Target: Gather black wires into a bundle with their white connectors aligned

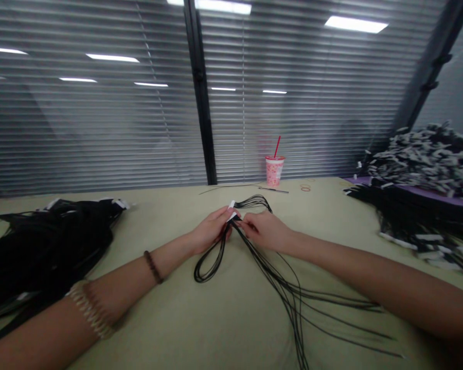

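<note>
Fingers of the left hand hold white connectors; fingers of the right hand are narrow, pinching the black wires just beside them, over the middle of the table. Some wires are already in a loop, while the long ends lie loose. At left is a dark bundle, at right a bigger pile; which is finished, I cannot tell.
</note>
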A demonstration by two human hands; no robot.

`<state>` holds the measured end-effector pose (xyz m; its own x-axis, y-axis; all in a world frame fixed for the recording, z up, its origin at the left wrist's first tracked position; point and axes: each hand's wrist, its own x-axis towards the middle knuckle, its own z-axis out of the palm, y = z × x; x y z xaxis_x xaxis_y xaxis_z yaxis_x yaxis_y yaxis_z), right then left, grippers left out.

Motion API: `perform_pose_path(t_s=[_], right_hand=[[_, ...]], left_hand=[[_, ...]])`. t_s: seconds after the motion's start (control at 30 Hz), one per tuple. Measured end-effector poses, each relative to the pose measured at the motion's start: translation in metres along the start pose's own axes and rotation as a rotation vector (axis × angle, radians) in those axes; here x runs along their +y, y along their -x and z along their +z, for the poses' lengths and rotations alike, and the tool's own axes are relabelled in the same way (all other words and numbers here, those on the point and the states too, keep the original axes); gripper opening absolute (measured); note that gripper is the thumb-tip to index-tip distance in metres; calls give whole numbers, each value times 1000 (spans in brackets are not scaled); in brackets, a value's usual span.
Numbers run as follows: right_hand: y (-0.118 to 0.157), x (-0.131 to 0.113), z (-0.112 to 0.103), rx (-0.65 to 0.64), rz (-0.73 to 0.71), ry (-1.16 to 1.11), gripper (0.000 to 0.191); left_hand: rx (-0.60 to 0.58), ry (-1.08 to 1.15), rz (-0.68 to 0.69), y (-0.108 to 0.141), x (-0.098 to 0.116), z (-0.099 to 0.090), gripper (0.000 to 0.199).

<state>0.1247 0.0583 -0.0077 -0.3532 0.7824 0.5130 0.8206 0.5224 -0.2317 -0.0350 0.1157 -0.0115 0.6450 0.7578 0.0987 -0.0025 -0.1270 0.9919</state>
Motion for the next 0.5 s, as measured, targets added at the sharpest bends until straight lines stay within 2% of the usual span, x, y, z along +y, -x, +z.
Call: perform_pose_path(t_s=[0.1, 0.13, 0.23, 0.3, 0.4, 0.5], right_hand=[[-4, 0, -8, -55, 36, -221, 20], [-5, 0, -12, -82, 61, -337, 15], [-12, -2, -30, -171, 214, -761, 25], [-18, 0, -48, -161, 310, -1039, 16], [-25, 6, -78, 75, 386, -1319, 20], [-28, 16, -104, 334, 419, -1361, 18]], left_hand=[[16, 72, -57, -2, 4, -2, 26], [20, 104, -80, -2, 5, -4, 25], [25, 191, -136, -4, 6, -8, 24], [29, 212, -149, -6, 5, -9, 24], [18, 215, -143, -7, 4, -9, 25], [-20, 250, -156, -7, 3, -10, 24]])
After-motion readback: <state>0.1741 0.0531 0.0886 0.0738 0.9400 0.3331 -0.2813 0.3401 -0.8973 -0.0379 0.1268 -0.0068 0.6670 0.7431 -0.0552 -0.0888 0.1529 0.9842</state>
